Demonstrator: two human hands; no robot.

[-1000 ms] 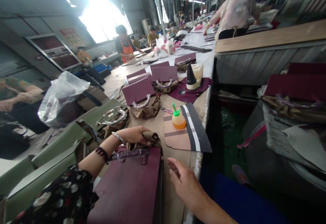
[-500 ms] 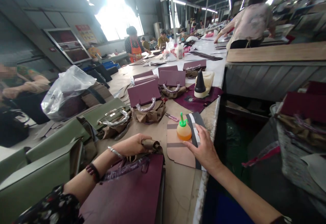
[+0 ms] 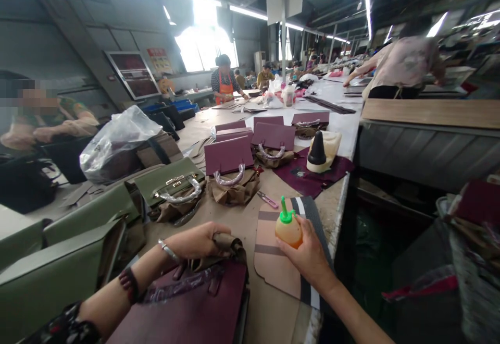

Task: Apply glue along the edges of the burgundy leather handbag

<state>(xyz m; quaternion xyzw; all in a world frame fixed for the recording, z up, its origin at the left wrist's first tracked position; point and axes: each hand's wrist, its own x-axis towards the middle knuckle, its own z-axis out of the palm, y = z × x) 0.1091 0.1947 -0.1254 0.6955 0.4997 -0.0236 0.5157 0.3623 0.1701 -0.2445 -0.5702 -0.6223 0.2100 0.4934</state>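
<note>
My left hand [image 3: 199, 241] is closed over a wad of brown paper stuffing [image 3: 231, 244] at the top of a maroon handbag [image 3: 195, 310] lying in front of me. The bag's handle [image 3: 183, 285] is wrapped in clear plastic. My right hand [image 3: 308, 253] grips a small orange glue bottle [image 3: 288, 228] with a green nozzle. The bottle sits over a tan and striped leather panel [image 3: 279, 260] near the table's right edge.
Green handbags [image 3: 167, 182] line the left; more maroon bags [image 3: 228, 155] with paper stuffing stand further up the long table [image 3: 242, 219]. A black cone on a cream base [image 3: 318, 154] rests on maroon leather. A plastic bag [image 3: 117, 138] sits left. Other people work around the table.
My right hand reached forward from the table edge to the glue bottle and closed on it. My left hand stayed on the paper stuffing. The camera tilted up a little.
</note>
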